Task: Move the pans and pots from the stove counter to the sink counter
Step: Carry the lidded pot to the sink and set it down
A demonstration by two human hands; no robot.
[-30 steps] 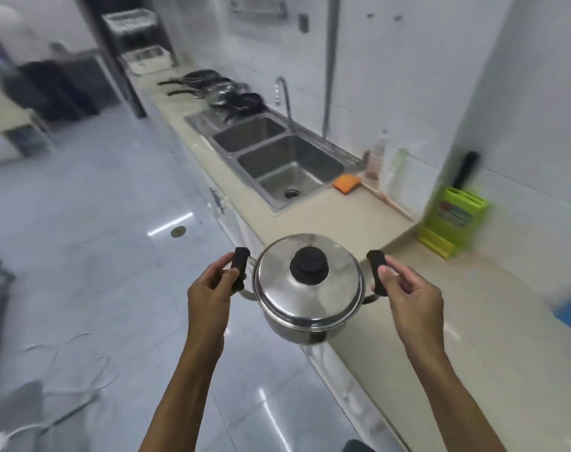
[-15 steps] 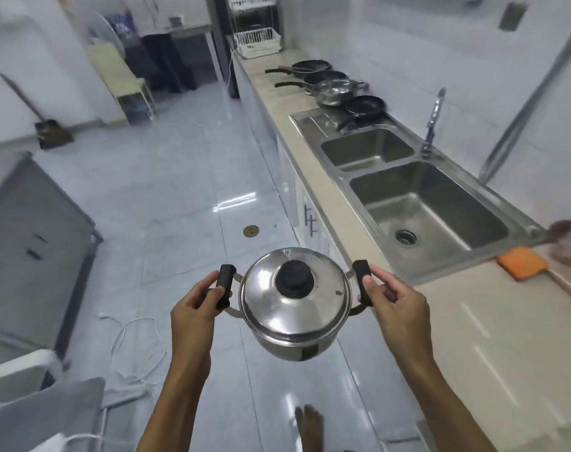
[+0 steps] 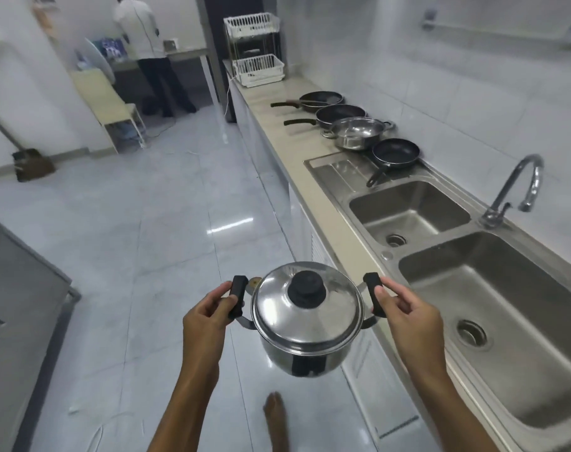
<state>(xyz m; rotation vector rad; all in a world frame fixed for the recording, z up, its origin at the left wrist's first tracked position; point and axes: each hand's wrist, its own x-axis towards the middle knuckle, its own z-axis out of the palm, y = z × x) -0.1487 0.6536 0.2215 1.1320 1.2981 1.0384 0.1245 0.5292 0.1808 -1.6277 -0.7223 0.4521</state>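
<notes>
I carry a lidded steel pot (image 3: 307,324) with a black knob, held in the air over the floor beside the counter. My left hand (image 3: 205,316) grips its left black handle and my right hand (image 3: 404,316) grips its right one. Farther along the counter (image 3: 277,125) beyond the double sink (image 3: 440,223) sit a black frying pan (image 3: 395,154) on the drainboard, an open steel pot (image 3: 357,133), and two more dark pans (image 3: 339,114) (image 3: 320,100) with handles pointing left.
A tap (image 3: 519,187) stands behind the sink. A white dish rack (image 3: 257,50) is at the counter's far end. Another person (image 3: 147,50) stands at a far table. A grey cabinet (image 3: 13,305) is at left. My bare foot (image 3: 276,419) is on the glossy tiled floor.
The view has swung left and advanced along the counter: the orange sponge and green knife block have left the frame, the sink and pans are nearer. Both hands keep hold of the pot.
</notes>
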